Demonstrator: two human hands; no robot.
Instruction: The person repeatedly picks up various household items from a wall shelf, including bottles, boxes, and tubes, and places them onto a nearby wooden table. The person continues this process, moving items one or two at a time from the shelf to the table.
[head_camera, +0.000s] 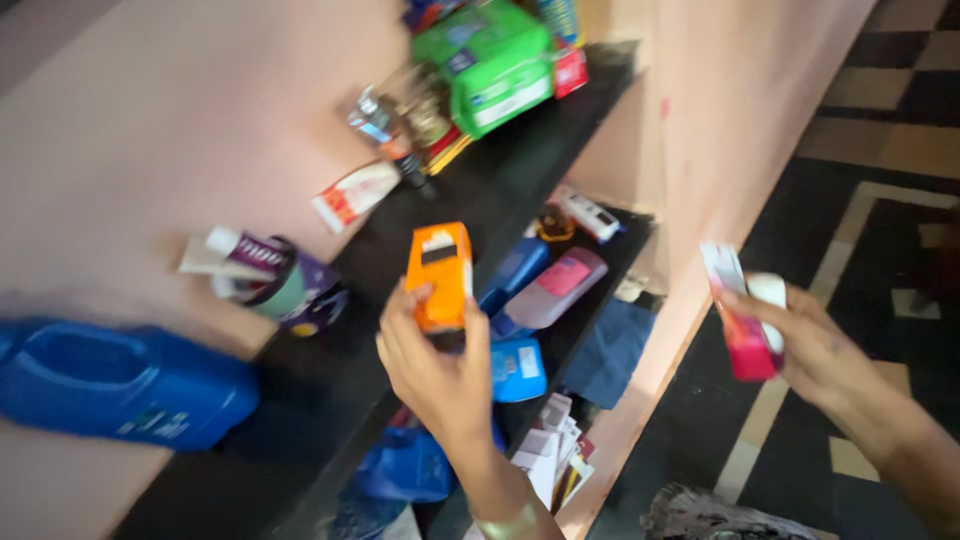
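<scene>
**Two hands, each holding a small package, at a dark shelf**

The left hand is near the centre of the view, slightly toward 6 o'clock. Its fingers are closed around the lower part of an orange box, which stands upright over the front edge of the upper shelf.

The right hand is at 3 o'clock, over the patterned floor and well apart from the shelf. Its fingers are wrapped around a pink tube with a white end; the picture is blurred, so I cannot tell more about it.

On the upper shelf, a green pack lies at 12 o'clock, a white and red tube at 10 o'clock, a purple cup at 9 o'clock and a big blue jug at 8 o'clock. On the lower shelf, just beside the orange box, lie a pink bottle and a blue bottle.
</scene>
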